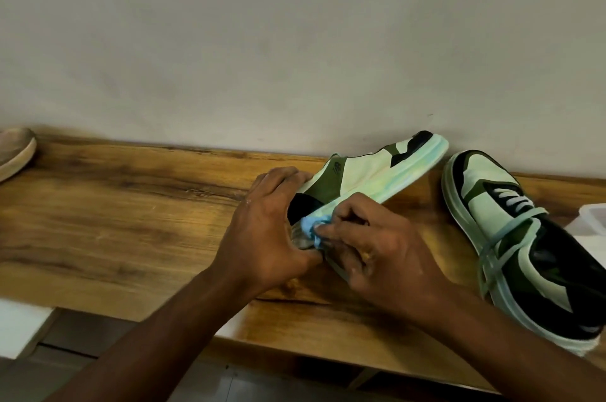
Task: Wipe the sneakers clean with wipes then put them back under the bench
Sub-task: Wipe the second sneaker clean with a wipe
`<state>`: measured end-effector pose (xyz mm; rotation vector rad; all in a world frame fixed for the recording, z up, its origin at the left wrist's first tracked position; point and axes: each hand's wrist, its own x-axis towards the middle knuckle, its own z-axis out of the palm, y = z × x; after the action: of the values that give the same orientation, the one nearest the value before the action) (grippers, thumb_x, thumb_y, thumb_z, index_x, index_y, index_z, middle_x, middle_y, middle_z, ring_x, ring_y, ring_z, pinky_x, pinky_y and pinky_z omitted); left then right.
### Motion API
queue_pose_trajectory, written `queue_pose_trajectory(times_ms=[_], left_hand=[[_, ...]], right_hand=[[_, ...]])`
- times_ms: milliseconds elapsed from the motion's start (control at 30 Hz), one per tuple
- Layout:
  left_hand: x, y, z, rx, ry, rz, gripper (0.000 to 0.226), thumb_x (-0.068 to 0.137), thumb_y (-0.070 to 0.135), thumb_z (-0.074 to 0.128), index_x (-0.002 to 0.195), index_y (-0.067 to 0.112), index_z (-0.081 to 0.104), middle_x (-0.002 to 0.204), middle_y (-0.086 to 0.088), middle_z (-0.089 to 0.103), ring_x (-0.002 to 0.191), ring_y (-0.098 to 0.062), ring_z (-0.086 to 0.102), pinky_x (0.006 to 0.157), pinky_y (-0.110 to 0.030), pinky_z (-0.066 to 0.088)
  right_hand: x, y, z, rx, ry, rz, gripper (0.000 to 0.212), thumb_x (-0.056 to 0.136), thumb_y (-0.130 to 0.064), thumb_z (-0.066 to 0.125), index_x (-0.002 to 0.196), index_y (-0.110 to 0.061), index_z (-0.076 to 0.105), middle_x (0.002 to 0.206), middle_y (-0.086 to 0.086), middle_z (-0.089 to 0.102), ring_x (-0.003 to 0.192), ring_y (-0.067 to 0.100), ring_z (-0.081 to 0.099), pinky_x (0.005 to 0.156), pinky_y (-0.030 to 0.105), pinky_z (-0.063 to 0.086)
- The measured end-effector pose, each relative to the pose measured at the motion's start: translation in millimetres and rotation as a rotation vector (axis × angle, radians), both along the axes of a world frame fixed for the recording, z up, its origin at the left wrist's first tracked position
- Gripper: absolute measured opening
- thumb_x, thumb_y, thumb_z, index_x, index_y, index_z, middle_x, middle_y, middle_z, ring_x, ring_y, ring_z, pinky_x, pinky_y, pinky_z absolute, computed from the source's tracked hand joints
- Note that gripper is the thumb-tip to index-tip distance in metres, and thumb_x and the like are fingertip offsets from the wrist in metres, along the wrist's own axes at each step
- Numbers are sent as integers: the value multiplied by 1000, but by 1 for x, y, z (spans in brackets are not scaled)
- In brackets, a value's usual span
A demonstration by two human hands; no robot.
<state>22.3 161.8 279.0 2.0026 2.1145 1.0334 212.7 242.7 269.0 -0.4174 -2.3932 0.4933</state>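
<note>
While the left hand [262, 231] steadies a sneaker tipped on its side, the right hand [377, 247] presses a blue wipe [310, 227] to its heel end.

Fingers of the left grip curl over the heel of the held sneaker [370, 172], thumb tucked beneath; the right grip pinches the crumpled wipe between thumb and fingertips against the pale green sole edge. This shoe lies on the wooden worktop [131, 204], toe pointing far right toward the wall [295, 40]. Just right of it, the second sneaker [524, 244] sits upright on the worktop, toe far, laces up. At the right edge shows part of a white plastic container [595, 216]. Far left, 1 tan shoe [14, 150] rests on the worktop, partly out of view.
</note>
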Motion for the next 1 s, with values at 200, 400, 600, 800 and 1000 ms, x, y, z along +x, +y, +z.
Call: queue_pose_trajectory(times_ms=[200,400,600,800,1000], left_hand=[[4,0,0,-15,49,20,97,59,51,84,144,17,54,140,10,51,128,-8,47,104,-23,42],[3,0,-1,13,10,10,90,60,45,84,141,17,56,136,10,54,124,-9,50,100,-26,47],[3,0,1,-13,55,0,97,59,46,89,145,17,53,140,10,52,127,-9,47,102,-27,45],[5,0,-2,-15,21,3,95,61,40,87,146,17,52,141,8,51,130,-10,47,106,-31,47],[3,0,-1,-18,35,-9,95,61,40,89,146,17,52,141,9,51,130,-11,48,105,-34,48]], right_hand=[[2,33,1,-49,162,-224,28,82,3,79,107,-10,81,90,0,64,77,12,62,64,35,57],[-10,3,1,-11,54,-9,33,87,1,71,119,-8,76,106,3,61,90,17,63,74,26,57],[9,34,8,14,76,-103,28,78,4,80,104,-8,81,91,1,66,78,13,64,68,23,56],[-9,7,3,0,105,-67,30,81,4,77,108,-8,80,97,3,64,84,16,64,68,30,57],[4,15,8,66,7,-39,15,78,-7,74,93,-7,76,91,2,60,79,15,57,63,33,52]])
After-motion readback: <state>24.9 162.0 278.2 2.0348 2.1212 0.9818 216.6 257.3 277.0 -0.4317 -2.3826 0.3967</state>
